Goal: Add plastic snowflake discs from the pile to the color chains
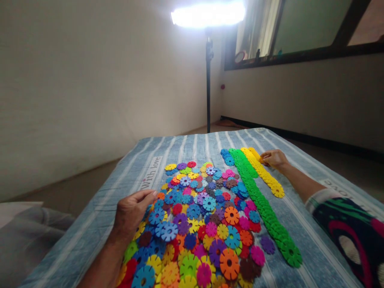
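Observation:
A broad heap of flat, notched, flower-shaped plastic discs [208, 203] in many colours lies on a striped cloth. At the heap's left edge is my left hand [133, 208], its thumb and fingers pressed together; whatever they hold, if anything, is hidden. My right hand [274, 159] is closed at the far right, fingertips on a yellow disc [260, 160] in a short yellow row. Beside it runs a longer row of overlapping yellow discs [265, 174]. Left of that lie a long green row [267, 216] and a few blue discs [229, 160].
The blue-and-white striped cloth [180, 150] covers a raised flat surface with printed lettering. Beyond its far edge stands a lit lamp [208, 15] on a black pole [208, 88]. Walls rise at the left and right, with a window [312, 28] at upper right. Grey fabric [33, 232] lies lower left.

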Demonstrator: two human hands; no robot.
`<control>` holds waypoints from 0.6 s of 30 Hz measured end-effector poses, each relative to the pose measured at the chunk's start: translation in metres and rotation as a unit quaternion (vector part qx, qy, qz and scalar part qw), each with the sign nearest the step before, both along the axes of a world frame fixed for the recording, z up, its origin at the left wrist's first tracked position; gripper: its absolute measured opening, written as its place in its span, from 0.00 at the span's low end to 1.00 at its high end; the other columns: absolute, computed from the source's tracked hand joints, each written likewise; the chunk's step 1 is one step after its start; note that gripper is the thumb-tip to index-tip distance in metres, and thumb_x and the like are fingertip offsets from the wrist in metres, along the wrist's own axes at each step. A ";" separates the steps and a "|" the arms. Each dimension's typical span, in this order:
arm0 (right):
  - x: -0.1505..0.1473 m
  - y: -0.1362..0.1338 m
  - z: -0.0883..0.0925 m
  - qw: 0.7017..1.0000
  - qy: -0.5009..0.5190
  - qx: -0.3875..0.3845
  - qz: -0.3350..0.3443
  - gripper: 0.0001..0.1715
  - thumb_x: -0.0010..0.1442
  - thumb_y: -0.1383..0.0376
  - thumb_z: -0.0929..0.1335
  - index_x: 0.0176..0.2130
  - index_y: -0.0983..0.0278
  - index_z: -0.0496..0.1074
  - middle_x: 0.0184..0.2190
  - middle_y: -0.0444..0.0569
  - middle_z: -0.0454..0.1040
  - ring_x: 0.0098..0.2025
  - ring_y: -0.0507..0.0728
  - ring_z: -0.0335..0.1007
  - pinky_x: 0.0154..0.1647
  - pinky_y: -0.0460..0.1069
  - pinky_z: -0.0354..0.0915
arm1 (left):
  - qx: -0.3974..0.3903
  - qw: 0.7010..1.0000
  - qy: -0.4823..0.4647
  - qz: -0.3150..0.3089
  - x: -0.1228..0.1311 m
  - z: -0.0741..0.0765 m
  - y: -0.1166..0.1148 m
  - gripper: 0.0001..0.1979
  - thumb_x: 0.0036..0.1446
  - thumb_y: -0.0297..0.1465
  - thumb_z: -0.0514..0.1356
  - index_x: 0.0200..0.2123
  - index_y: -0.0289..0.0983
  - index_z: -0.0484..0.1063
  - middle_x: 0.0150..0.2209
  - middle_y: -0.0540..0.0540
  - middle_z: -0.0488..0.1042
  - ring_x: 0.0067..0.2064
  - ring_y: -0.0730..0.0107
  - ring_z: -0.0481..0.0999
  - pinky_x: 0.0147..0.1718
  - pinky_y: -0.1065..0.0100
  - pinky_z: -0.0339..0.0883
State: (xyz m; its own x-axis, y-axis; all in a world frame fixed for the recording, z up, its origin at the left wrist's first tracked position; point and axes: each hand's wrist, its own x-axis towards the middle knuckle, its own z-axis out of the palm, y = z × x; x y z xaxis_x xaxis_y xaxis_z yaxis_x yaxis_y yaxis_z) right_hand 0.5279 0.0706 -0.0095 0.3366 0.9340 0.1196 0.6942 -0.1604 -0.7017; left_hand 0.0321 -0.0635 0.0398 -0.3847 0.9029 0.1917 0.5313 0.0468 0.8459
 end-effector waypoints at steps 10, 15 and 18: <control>0.000 0.009 0.004 0.994 -0.089 -0.060 0.036 0.14 0.65 0.60 0.67 0.47 0.66 0.72 0.44 0.49 0.74 0.39 0.55 0.73 0.39 0.52 0.72 | -0.004 1.000 0.010 -0.002 -0.001 -0.002 0.001 0.14 0.37 0.41 0.64 0.26 0.38 0.80 0.27 0.50 0.81 0.34 0.58 0.79 0.33 0.68 0.73; -0.003 0.010 0.004 0.992 -0.119 -0.024 0.042 0.17 0.65 0.60 0.67 0.51 0.64 0.70 0.51 0.52 0.71 0.46 0.58 0.71 0.45 0.56 0.70 | -0.012 1.000 0.015 -0.007 0.002 0.002 0.001 0.14 0.36 0.42 0.64 0.24 0.39 0.80 0.27 0.50 0.81 0.34 0.57 0.79 0.32 0.68 0.72; -0.005 0.009 0.003 0.991 -0.127 0.014 0.029 0.17 0.66 0.60 0.67 0.52 0.63 0.69 0.52 0.52 0.70 0.47 0.58 0.71 0.46 0.57 0.70 | 0.002 0.999 0.027 -0.017 0.001 0.002 -0.001 0.13 0.37 0.42 0.64 0.24 0.39 0.80 0.27 0.50 0.81 0.34 0.57 0.79 0.33 0.67 0.72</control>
